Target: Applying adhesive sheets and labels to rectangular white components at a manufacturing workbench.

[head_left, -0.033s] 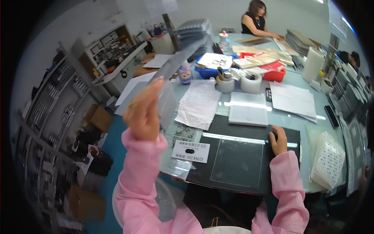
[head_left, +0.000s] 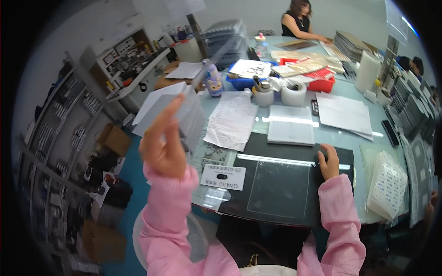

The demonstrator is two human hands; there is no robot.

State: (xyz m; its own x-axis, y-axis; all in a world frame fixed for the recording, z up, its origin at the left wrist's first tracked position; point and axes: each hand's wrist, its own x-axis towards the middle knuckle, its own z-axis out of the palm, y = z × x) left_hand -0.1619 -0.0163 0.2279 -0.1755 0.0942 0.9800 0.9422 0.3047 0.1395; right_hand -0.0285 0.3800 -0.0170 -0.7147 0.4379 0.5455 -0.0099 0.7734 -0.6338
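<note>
My left hand is raised at the left of the table, slightly blurred, with its fingers stretched and apart. Beyond its fingertips a blurred see-through strip of film slants up to the right; I see no clear grip on it. On the right edge of a black mat rests my right hand, thumb and fingers apart, nothing visible in it. A clear rectangular sheet lies flat on the mat, left of that hand. Beside the sheet is a white printed card with a small dark oval piece on it.
Behind the mat lie a stack of clear sheets, a creased paper, a tape roll, a blue tray and a red tray. A wrapped pack is at right. Another person works across the table.
My left hand has dropped slightly and its fingers have spread more. The film strip has shifted and looks fainter. The right hand stays at the mat's edge; the whole view has shifted a little.
</note>
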